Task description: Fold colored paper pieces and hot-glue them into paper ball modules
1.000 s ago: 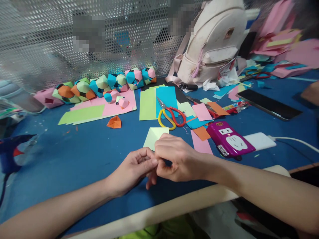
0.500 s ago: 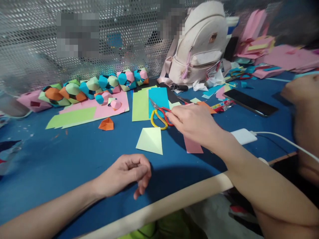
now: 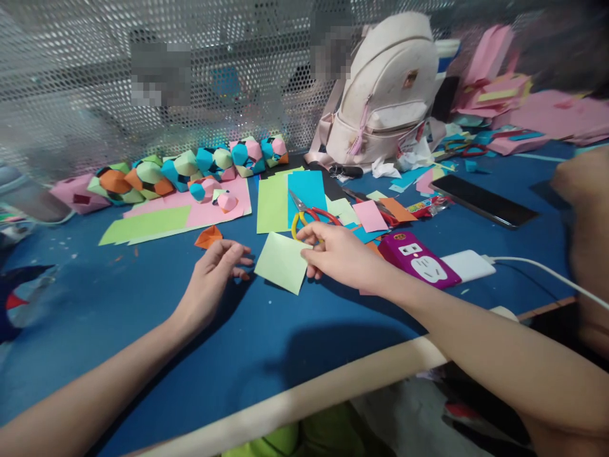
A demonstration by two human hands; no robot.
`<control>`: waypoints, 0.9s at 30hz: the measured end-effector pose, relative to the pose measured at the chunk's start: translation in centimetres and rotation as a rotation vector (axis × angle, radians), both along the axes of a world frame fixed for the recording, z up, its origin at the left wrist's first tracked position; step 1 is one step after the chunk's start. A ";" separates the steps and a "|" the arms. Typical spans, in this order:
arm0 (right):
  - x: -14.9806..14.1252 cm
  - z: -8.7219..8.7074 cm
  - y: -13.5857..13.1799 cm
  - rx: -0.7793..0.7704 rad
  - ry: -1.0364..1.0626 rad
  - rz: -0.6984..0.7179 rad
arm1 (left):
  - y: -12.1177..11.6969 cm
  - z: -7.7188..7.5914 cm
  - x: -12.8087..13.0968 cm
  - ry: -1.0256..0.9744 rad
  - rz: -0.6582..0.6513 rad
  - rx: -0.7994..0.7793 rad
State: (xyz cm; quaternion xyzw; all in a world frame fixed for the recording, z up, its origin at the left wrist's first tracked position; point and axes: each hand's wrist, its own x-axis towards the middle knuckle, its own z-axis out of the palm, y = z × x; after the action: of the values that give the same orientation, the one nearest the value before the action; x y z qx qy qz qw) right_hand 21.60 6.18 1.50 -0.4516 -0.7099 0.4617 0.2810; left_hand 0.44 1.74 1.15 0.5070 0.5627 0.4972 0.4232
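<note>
My right hand [image 3: 335, 254] pinches the right edge of a light green paper square [image 3: 281, 261] that lies on the blue table [image 3: 143, 298]. My left hand [image 3: 212, 279] rests on the table just left of that square, fingers stretched out and apart, holding nothing. An orange folded piece [image 3: 208, 237] sits just beyond my left fingers. Scissors with yellow and red handles [image 3: 309, 216] lie right behind my right hand.
A row of folded paper balls [image 3: 190, 168] runs along the mesh wall. Green, pink and blue sheets [image 3: 280, 197] lie behind. A pink power strip [image 3: 419, 257], white power bank [image 3: 469, 265], phone [image 3: 483, 200] and backpack [image 3: 385, 95] are to the right. Another person's arm [image 3: 583, 209] is at the right edge.
Both hands left their pinch near the table edge. My right hand reached to the scissors, then came back to the green square. My left hand opened and moved forward beside it.
</note>
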 end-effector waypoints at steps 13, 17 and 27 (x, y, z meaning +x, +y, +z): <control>-1.0 0.7 -1.1 0.209 -0.163 0.018 | -1.4 -0.6 1.4 0.217 -0.216 0.018; -0.9 0.2 -0.6 0.164 -0.105 0.107 | -1.3 -0.8 0.7 0.312 -0.200 0.040; -0.7 -0.8 -1.0 0.513 -0.126 0.064 | -0.6 -0.6 -0.2 0.401 -0.113 0.075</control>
State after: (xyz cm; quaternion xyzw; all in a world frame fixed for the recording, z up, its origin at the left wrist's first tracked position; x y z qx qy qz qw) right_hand 20.85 5.20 0.73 -0.3705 -0.8338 0.2463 0.3269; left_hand 0.24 1.10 0.55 0.6420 0.5875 0.3822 0.3106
